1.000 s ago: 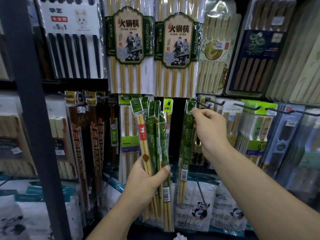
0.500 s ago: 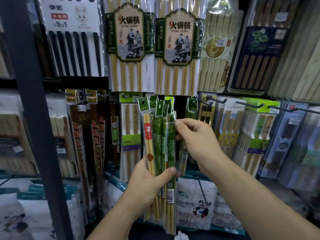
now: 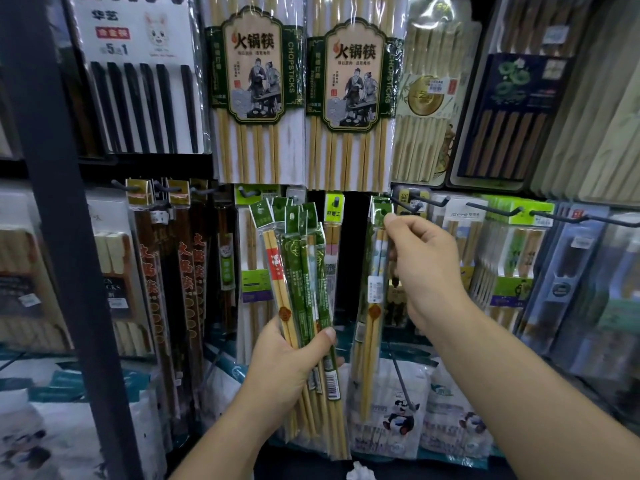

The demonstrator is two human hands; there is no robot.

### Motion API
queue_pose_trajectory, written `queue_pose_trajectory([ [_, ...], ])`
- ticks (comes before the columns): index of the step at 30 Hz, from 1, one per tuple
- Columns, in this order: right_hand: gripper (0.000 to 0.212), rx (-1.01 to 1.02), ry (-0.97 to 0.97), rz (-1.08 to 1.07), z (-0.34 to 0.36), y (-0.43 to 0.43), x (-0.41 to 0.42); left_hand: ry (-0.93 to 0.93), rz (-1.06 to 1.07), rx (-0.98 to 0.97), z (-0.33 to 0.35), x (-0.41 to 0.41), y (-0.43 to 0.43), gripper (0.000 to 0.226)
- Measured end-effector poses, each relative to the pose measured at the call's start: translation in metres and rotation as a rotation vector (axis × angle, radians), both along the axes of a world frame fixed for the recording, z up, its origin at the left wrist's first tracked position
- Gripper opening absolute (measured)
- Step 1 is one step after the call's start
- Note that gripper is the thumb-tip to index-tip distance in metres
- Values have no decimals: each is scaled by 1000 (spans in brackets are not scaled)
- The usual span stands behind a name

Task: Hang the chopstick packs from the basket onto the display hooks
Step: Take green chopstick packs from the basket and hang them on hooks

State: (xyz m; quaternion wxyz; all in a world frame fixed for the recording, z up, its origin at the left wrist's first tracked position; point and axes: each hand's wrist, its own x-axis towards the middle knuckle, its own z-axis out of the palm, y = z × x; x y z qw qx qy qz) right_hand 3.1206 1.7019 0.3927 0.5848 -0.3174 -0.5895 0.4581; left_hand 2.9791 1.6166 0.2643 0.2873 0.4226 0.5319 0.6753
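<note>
While your right hand [image 3: 427, 271] pinches the green top tab of a single chopstick pack [image 3: 372, 306] between thumb and fingertips, that pack hangs straight down just right of the frame's centre. Its tab sits right at a dark hook [image 3: 410, 203]; whether the hook passes through the tab's hole cannot be told from this view.

Your left hand [image 3: 284, 368], lower centre, wraps fingers and thumb round the middle of a bundle of packs [image 3: 301, 271]. The bundle fans upward with its green tabs on top, and the bamboo tips point down below your palm. A dark gap of rack separates the bundle from the single pack.

Above both, two large packs [image 3: 254, 91] with beige and green labels hang side by side in the upper centre. Dark-red packs [image 3: 187, 271] hang left of the bundle, beside a black post [image 3: 59, 202] at the frame's left. Panda bags [image 3: 398, 417] sit along the bottom.
</note>
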Motion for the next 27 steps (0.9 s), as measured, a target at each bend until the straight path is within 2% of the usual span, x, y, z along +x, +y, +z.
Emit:
queue_pose_trajectory([
  [16, 35, 2, -30, -130, 4, 20, -8, 74, 0, -8, 1, 3, -1, 28],
  [22, 19, 31, -28, -190, -10, 17, -4, 77, 7, -19, 3, 2, -4, 30],
  [27, 8, 148, -187, 47, -21, -7, -6, 85, -7, -13, 4, 5, -3, 26],
])
